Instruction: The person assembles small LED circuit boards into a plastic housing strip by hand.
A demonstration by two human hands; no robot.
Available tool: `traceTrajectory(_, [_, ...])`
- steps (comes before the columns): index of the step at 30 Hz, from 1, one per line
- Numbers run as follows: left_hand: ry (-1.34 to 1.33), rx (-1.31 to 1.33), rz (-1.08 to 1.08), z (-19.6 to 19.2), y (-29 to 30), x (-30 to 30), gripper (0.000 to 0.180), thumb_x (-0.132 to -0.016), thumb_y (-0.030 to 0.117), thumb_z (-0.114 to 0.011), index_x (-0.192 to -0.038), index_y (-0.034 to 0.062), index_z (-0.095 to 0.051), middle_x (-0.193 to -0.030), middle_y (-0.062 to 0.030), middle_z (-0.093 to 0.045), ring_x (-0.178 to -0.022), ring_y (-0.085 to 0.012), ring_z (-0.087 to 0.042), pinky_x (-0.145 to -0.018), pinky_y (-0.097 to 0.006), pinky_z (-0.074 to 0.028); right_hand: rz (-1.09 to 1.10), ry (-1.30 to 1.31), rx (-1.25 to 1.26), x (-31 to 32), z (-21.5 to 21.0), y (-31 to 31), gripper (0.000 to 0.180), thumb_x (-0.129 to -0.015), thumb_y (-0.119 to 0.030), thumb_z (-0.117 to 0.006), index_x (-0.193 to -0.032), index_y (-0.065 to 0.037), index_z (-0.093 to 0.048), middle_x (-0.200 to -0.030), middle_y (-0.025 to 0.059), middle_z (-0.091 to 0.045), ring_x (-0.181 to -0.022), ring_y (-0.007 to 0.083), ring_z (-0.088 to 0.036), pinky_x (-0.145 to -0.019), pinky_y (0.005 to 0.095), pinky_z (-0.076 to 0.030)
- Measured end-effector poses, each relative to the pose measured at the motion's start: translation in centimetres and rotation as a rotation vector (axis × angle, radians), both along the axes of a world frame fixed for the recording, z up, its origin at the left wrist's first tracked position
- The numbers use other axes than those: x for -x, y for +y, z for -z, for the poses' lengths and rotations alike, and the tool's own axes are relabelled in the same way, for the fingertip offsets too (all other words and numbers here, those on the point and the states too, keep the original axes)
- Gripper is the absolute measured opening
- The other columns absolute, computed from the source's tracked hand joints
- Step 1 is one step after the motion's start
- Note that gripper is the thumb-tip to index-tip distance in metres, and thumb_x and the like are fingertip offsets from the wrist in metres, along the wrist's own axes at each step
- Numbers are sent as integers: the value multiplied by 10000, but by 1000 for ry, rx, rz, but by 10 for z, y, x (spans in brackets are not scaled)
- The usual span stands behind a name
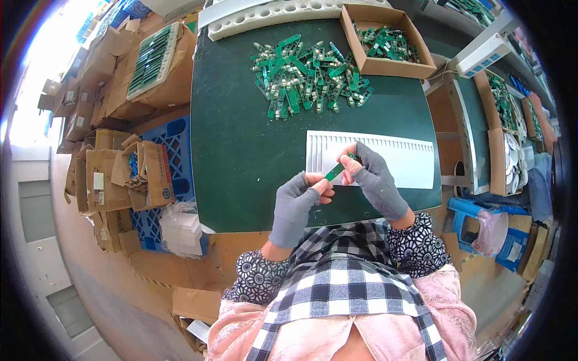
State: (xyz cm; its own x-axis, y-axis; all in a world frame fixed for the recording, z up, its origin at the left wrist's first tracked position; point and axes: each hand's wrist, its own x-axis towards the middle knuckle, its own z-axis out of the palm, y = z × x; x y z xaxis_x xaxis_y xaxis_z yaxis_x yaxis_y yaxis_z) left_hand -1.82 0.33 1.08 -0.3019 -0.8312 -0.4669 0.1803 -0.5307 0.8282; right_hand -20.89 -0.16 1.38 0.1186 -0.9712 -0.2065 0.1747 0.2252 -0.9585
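Both hands in grey fingerless gloves: L hand (296,201) & R hand (372,177) each had a pinch grip on opposite ends of one small green circuit strip (335,172), held above the dark green counter (241,150), just in front of the white slotted tray (385,157). Judged best w/ fingertips on edges only, strip kept level, lined up w/ a slot before lowering; loose board pile (310,75) & cardboard box (385,42) lay farther back.

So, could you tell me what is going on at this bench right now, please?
A person in grey fingerless gloves holds a small green circuit board between both hands, the left hand at its lower end and the right hand at its upper end. Just beyond lies a white slotted tray on the dark green table. Farther back sit a loose pile of green boards and a cardboard box with more.
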Motion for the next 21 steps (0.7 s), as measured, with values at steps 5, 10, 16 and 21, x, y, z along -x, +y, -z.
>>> traceTrajectory(5, [9, 31, -11, 1, 3, -3, 198, -962, 119, -618, -1034, -63, -645, -941, -106, -685, -842, -136, -666, -752, -255, -547, 14, -6, 33, -4, 2, 6, 197, -1018, -191, -548, -1038, 0, -592, -756, -8, -546, -703, 64, -540, -663, 222, -456])
traceTrajectory(10, [-364, 614, 109, 5, 1, -13, 71, -926, 55, -604, -972, 1, -611, -1011, -136, -698, -834, -213, -683, -761, -287, -544, 129, 75, 82, 13, 16, 9, 189, -999, -193, -579, -1034, -9, -608, -705, -9, -524, -660, 82, -508, -636, 240, -441])
traceTrajectory(16, [-758, 1155, 322, 23, 14, -10, 112, -868, 11, -613, -957, 49, -555, -1188, -102, -673, -1123, -313, -640, -909, -399, -528, -193, 582, 234, 35, 28, -15, 172, -952, -189, -632, -1013, -28, -643, -639, 32, -482, -591, 104, -449, -575, 278, -407])
traceTrajectory(21, [-772, 1106, 298, 27, 20, -6, 102, -874, 17, -608, -957, 40, -552, -1194, -110, -670, -1151, -312, -631, -954, -406, -519, -318, 646, 349, 21, 13, -38, 136, -931, -177, -638, -990, -55, -646, -659, 101, -572, -609, 225, -597, -602, 350, -467])
